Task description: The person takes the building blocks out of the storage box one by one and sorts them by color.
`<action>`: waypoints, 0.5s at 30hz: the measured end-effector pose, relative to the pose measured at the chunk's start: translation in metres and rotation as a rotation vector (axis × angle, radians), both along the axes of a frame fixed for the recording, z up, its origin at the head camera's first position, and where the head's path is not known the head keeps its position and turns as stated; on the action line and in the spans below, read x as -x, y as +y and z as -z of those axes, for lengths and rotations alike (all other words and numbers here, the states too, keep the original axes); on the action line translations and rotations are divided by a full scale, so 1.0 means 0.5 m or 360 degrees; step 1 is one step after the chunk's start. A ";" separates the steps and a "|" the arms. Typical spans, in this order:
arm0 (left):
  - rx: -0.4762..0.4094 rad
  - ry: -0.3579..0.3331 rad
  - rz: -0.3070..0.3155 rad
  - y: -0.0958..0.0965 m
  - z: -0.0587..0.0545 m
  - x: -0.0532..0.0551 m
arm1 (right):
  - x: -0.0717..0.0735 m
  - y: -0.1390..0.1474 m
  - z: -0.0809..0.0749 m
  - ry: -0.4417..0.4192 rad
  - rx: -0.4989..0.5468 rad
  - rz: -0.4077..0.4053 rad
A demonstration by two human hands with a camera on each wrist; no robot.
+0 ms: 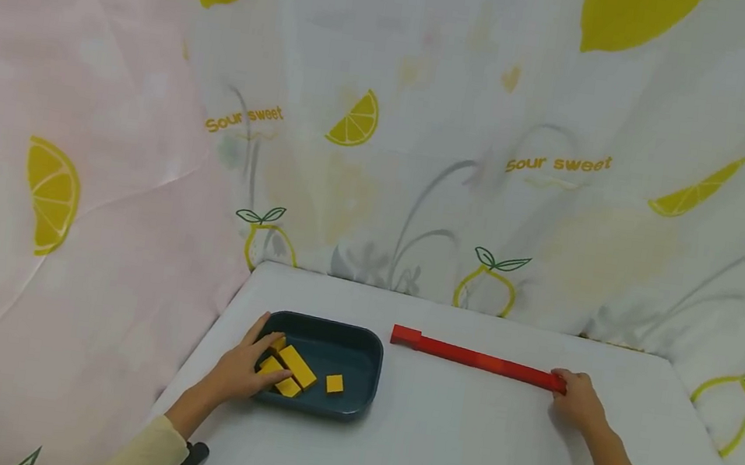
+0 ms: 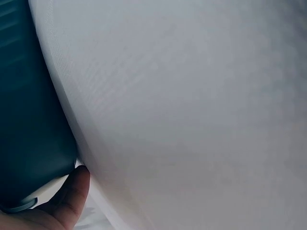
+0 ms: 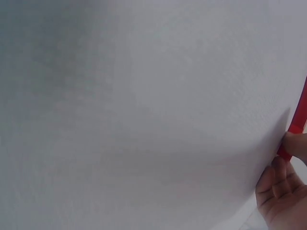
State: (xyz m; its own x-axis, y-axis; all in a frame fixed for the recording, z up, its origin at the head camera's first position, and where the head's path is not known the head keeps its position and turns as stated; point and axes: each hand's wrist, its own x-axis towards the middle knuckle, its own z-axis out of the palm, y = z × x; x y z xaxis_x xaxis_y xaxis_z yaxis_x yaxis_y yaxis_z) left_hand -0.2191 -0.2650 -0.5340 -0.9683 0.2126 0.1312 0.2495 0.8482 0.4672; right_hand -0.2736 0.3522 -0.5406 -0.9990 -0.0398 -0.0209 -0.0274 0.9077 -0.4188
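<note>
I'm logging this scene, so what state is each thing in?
Yellow blocks: in the dark tray, one apart from the cluster.
Dark tray: upright, uncovered.
Red bar: straight, right end held.
Left hand: fingers spread over the dark tray's left end.
Right hand: gripping the red bar.
Printed sheet: hung up, creased.

A long red bar (image 1: 483, 361), perhaps several joined blocks, slants beside a dark teal tray (image 1: 356, 368) holding yellow blocks (image 1: 297, 366).

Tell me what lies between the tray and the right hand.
The red bar, as the head view shows: the right hand holds one end, and a narrow bare strip of table separates the other from the tray.
</note>
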 end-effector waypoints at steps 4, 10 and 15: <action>-0.0005 -0.0016 0.0004 0.001 0.004 -0.010 | -0.015 -0.002 0.006 0.0033 0.0000 0.0003; 0.0027 -0.0062 -0.0026 -0.002 0.008 -0.016 | -0.022 -0.005 0.007 0.0031 0.0025 -0.0024; 0.0016 -0.0051 -0.0021 -0.004 0.002 -0.009 | -0.013 -0.005 0.002 0.0036 0.0019 -0.0006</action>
